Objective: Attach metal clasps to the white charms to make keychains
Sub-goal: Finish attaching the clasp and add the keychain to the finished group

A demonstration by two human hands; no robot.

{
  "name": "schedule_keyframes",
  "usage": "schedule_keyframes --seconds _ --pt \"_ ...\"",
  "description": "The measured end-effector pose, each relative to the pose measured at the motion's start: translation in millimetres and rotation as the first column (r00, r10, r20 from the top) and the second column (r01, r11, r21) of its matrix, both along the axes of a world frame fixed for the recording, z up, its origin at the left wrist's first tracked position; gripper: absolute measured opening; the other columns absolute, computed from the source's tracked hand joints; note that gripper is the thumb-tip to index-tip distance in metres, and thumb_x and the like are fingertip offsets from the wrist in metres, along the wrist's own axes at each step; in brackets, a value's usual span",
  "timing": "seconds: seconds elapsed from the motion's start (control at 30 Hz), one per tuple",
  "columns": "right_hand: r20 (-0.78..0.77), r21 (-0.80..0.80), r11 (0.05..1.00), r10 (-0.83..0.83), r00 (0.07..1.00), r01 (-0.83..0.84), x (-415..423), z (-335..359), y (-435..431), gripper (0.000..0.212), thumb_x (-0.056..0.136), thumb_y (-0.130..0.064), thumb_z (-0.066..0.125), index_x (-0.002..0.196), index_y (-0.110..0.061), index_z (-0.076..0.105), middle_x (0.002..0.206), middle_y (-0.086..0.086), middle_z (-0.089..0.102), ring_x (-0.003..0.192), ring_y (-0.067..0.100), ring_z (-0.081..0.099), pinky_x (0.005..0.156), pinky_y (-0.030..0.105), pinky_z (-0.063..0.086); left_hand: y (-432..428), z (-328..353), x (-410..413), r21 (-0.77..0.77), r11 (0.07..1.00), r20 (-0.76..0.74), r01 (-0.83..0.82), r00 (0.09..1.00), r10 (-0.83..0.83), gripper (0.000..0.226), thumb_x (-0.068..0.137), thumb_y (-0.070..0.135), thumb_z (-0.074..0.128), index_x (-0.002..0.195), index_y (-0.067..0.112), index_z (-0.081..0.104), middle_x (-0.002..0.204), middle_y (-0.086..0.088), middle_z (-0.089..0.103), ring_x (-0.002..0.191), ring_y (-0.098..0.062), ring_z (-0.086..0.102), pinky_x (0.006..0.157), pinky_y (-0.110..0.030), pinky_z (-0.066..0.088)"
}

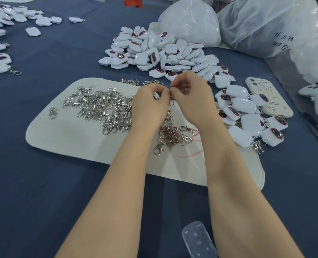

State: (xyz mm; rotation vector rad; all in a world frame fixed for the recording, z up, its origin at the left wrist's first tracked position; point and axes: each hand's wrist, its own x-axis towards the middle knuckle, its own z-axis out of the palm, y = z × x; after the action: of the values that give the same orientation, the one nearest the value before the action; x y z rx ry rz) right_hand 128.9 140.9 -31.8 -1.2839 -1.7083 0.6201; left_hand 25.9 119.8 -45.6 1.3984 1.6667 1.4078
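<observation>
Your bench (42, 183), under dark blue cloth, carries two filled plastic bags (266, 25) at its far right corner. A pale mat (70, 138) lies mid-bench, towards the near edge. Loose charms (154, 51) are heaped just beyond the mat's far edge. Loose clasps (102, 108) are heaped on the mat's left half. Finished keychains (247, 120) lie at the mat's right edge.

Your hands meet above the mat's far edge. Your left hand (150, 105) curls round one charm (156, 95), which is mostly hidden in the fingers. Your right hand (193, 97) pinches the small ring of a clasp (171, 102), whose hook hangs below the fingertips.

The charm looks light, hard-shelled and glossy, so it is probably slippery. Grip it across its flat faces and leave its loop end free. The clasp looks stiff and small. Hold it by the ring, close to the opening, since a looser pinch may let it twist away.
</observation>
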Motion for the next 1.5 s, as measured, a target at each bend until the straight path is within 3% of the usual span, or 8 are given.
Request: schedule_keyframes --seconds 0.13,0.43,0.6,0.8,0.93,1.2,1.33,1.5 --pt "0.091 0.034 0.999 0.009 0.996 -0.012 -0.8 -1.4 0.4 0.017 0.084 -0.003 0.055 0.085 -0.019 0.058 0.073 -0.016 0.054 0.060 -0.008 0.048 0.063 0.006 0.039 -2.0 -0.5 1.1 -0.006 1.000 -0.099 -0.020 0.995 0.020 0.013 0.090 0.024 0.058 0.089 0.015 0.068 0.071 0.014 0.055 0.065 -0.007 0.047 0.061 -0.020 0.031" --pt "0.059 0.048 0.999 0.021 0.998 -0.024 -2.1 -2.7 -1.5 0.017 0.084 -0.002 0.056 0.086 -0.019 0.056 0.076 -0.016 0.055 0.067 -0.001 0.050 0.066 0.006 0.041 0.0 -0.7 0.0 -0.050 0.997 0.000 -0.061 0.998 0.061 0.007 0.087 0.022 0.062 0.082 0.020 0.066 0.070 0.010 0.054 0.059 -0.004 0.044 0.062 -0.023 0.035" --pt "0.077 0.026 0.999 0.037 0.996 -0.039 -2.0 -3.3 -2.1 0.014 0.082 -0.003 0.058 0.086 -0.017 0.058 0.076 -0.012 0.056 0.069 0.004 0.051 0.065 0.007 0.041 -0.2 -1.2 -1.2 -0.027 0.997 -0.115 -0.077 0.991 0.073 0.011 0.090 0.022 0.057 0.087 0.017 0.068 0.075 0.007 0.056 0.072 -0.013 0.049 0.064 -0.021 0.033" --pt "0.079 0.062 0.998 0.003 0.997 -0.008 -4.6 -3.0 -3.0 0.012 0.082 -0.002 0.058 0.090 -0.009 0.061 0.081 -0.007 0.058 0.070 0.008 0.051 0.067 0.009 0.040 -1.9 -1.2 0.5 0.021 0.992 -0.193 -0.125 0.973 0.127 0.012 0.091 0.023 0.055 0.091 0.017 0.066 0.082 0.007 0.057 0.078 -0.012 0.049 0.062 -0.017 0.029" --pt "0.078 0.049 0.999 -0.011 0.997 0.008 -4.7 -3.1 -2.5 0.012 0.082 -0.003 0.059 0.091 -0.008 0.063 0.080 -0.006 0.059 0.066 0.002 0.050 0.066 0.005 0.040 -2.8 -1.9 1.1 0.038 0.990 -0.221 -0.136 0.965 0.141 0.012 0.092 0.023 0.056 0.092 0.017 0.065 0.081 0.007 0.056 0.077 -0.012 0.050 0.064 -0.019 0.032" --pt "0.059 -0.033 0.997 0.077 0.995 -0.075 -3.2 -5.0 -3.3 0.015 0.084 -0.004 0.059 0.090 -0.018 0.055 0.081 -0.011 0.057 0.074 0.009 0.053 0.069 0.010 0.042 -2.4 -1.9 -2.1 0.021 0.993 -0.209 -0.113 0.971 0.115 0.012 0.092 0.023 0.056 0.093 0.016 0.066 0.088 0.006 0.060 0.084 -0.013 0.053 0.073 -0.024 0.038" --pt "0.021 -0.023 0.995 0.094 0.995 -0.094 -0.4 -6.1 -4.1 0.017 0.084 -0.003 0.059 0.087 -0.017 0.050 0.079 -0.012 0.054 0.074 0.007 0.052 0.070 0.013 0.043 -1.2 -0.1 -5.5 -0.015 0.999 -0.108 -0.031 0.994 0.029 0.010 0.091 0.021 0.059 0.088 0.016 0.067 0.080 0.004 0.062 0.074 -0.013 0.054 0.069 -0.023 0.042" --pt "-0.060 -0.012 0.991 0.131 0.989 -0.132 3.7 -6.6 -6.7 0.021 0.086 -0.002 0.059 0.083 -0.020 0.048 0.082 -0.008 0.056 0.083 0.007 0.057 0.077 0.016 0.048 -2.8 0.2 -8.5 0.004 0.999 -0.046 0.042 0.998 -0.042 0.012 0.090 0.022 0.060 0.089 0.015 0.070 0.080 0.001 0.067 0.062 -0.001 0.049 0.061 -0.018 0.038"
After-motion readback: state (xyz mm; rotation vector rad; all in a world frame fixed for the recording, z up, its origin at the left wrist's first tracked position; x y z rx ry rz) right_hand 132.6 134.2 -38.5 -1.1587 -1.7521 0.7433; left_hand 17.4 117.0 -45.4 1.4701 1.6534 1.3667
